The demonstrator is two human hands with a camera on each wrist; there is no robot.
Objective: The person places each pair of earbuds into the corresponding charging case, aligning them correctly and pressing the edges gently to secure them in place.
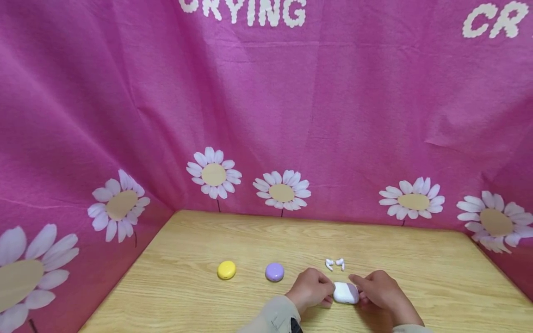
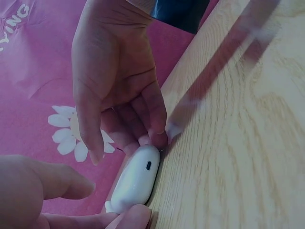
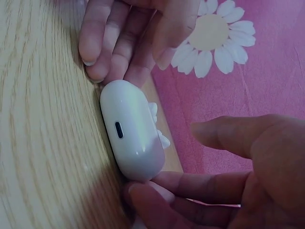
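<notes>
A white earbud case (image 1: 344, 293), lid down, rests on the wooden table between the two hands. A dark charging port shows on it in both wrist views. My left hand (image 1: 310, 289) touches its left end with the fingertips, the thumb raised off the case. At the opposite end, the fingers of my right hand (image 1: 383, 291) touch the case, and that thumb (image 3: 214, 136) also stands away from it. Just behind the case lie two white earbuds, a left one (image 1: 329, 264) and a right one (image 1: 340, 264), partly hidden by the case in the right wrist view.
To the left of the hands sit a shiny purple round case (image 1: 275, 272) and, farther left, a yellow round one (image 1: 226, 270). The wooden table (image 1: 187, 305) meets a pink cloth (image 1: 354, 115) printed with daisies at its back and sides.
</notes>
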